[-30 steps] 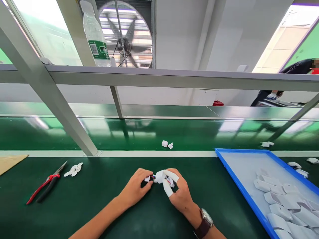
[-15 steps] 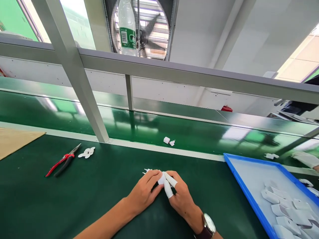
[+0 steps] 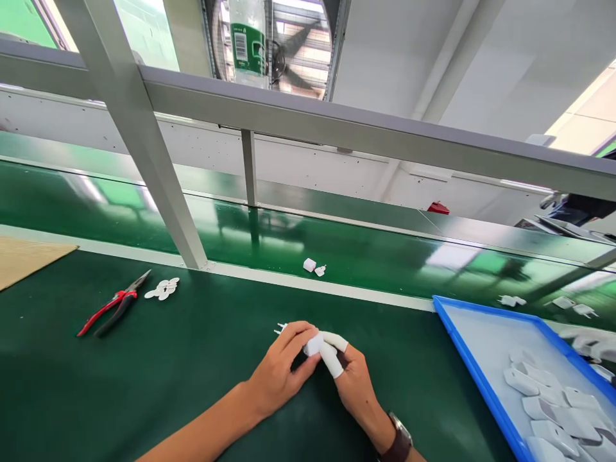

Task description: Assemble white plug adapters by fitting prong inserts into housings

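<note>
Over the dark green mat [image 3: 192,359], my left hand [image 3: 283,362] has its fingers wrapped round a small white plastic piece [image 3: 314,345]. White prongs [image 3: 280,328] stick out behind the left fingers. Against the right side of the piece, my right hand [image 3: 344,366] pinches with its thumb and forefinger, both in white finger covers. Whatever lies between those covered fingertips is too hidden to tell. A watch is on my right wrist.
Red-and-black pliers [image 3: 117,305] and flat white pieces [image 3: 162,289] lie left. A blue-rimmed tray [image 3: 474,372] with several white casings stands right. White parts [image 3: 310,265] rest on the green belt [image 3: 274,247] beyond the mat. A grey metal frame [image 3: 144,141] crosses above.
My right hand has shifted slightly right and its fingers have changed angle on the white piece. The view has tilted a little, and further white parts now show on the belt at the right.
</note>
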`<act>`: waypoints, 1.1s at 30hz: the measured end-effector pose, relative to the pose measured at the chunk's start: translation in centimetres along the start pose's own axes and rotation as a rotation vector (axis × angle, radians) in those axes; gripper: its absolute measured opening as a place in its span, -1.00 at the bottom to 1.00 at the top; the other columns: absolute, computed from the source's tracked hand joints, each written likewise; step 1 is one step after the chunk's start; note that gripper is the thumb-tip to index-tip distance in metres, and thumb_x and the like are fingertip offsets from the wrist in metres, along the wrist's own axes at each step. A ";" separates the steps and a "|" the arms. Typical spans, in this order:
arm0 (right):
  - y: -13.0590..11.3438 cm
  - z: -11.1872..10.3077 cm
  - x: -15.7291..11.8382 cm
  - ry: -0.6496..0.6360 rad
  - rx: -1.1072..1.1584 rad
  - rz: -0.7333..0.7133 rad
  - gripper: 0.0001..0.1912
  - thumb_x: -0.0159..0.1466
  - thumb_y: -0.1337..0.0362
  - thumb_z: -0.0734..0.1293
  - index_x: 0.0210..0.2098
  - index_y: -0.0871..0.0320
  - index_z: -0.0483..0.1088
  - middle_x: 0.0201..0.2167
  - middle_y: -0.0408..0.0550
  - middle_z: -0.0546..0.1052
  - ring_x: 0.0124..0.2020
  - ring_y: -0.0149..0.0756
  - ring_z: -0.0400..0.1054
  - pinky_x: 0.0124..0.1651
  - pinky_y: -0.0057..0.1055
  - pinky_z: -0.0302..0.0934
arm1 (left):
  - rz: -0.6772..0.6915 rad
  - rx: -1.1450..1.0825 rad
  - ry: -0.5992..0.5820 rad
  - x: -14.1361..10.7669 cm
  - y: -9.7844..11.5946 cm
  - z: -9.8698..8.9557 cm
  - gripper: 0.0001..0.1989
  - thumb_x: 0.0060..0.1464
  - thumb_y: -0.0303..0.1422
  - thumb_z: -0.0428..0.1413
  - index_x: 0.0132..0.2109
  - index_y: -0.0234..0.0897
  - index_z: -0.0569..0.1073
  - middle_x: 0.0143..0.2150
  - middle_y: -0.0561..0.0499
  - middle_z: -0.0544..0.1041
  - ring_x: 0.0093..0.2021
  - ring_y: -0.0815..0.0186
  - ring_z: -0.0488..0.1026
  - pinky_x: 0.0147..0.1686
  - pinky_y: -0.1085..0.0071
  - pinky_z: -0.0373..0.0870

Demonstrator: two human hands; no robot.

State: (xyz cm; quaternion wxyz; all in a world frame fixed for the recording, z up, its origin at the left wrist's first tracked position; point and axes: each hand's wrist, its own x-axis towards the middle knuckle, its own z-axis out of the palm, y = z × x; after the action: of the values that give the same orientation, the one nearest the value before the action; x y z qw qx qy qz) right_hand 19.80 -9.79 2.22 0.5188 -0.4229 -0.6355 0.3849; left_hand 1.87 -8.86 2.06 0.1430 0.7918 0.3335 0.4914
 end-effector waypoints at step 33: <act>3.6 -2.1 0.3 0.026 -0.706 -0.461 -0.56 0.40 0.38 0.28 0.24 0.00 0.29 -0.02 0.04 0.54 -0.11 -0.05 0.50 -0.13 -0.09 0.50 | -0.584 0.538 -0.035 11.6 -14.8 -8.0 -0.80 0.23 -0.43 0.18 -0.01 -0.36 0.49 -0.05 -0.10 0.55 -0.07 0.17 0.53 0.00 0.15 0.51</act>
State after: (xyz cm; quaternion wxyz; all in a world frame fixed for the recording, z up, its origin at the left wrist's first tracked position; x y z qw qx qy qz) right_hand 22.37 -8.17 -0.62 0.4227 -0.4262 -0.7997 0.0122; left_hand -7.40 9.00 5.55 0.0699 0.6809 0.6591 0.3116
